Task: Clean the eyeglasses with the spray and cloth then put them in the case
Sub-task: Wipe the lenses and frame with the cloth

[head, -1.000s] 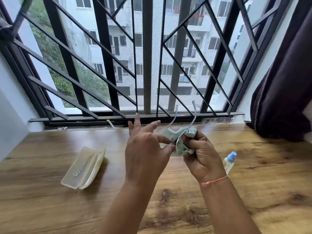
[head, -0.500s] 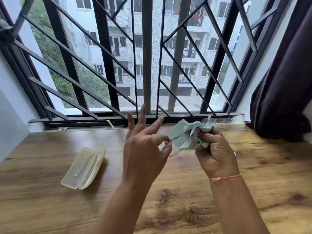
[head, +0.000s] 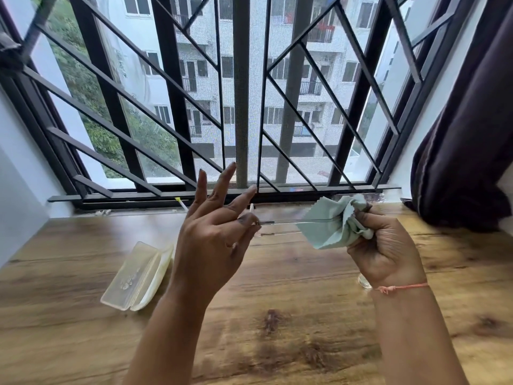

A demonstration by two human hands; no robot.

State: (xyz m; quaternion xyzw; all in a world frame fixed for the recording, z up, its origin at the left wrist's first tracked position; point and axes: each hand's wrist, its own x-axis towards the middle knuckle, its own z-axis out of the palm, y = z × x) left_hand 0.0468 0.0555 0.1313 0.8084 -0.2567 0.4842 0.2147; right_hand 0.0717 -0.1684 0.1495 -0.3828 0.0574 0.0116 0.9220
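Note:
Above the wooden table, my left hand (head: 213, 240) pinches one end of the clear-framed eyeglasses (head: 288, 222) between thumb and forefinger, its other fingers spread upward. The thin clear arms run to the right into a pale green cloth (head: 330, 226). My right hand (head: 385, 245) grips that cloth bunched round the far end of the glasses; the lenses are hidden. An open translucent case (head: 138, 276) lies on the table at the left. Of the spray bottle (head: 364, 282) only a clear bit of its base shows behind my right wrist.
The wooden table (head: 277, 329) ends at a window sill with black metal bars (head: 241, 107) behind. A dark curtain (head: 466, 162) hangs at the right and bunches on the table's far right corner. A white wall borders the left.
My right hand has slid the cloth to the right along the glasses' arms, away from my left hand. The glasses now lie level, and the spray bottle is nearly hidden behind my right wrist.

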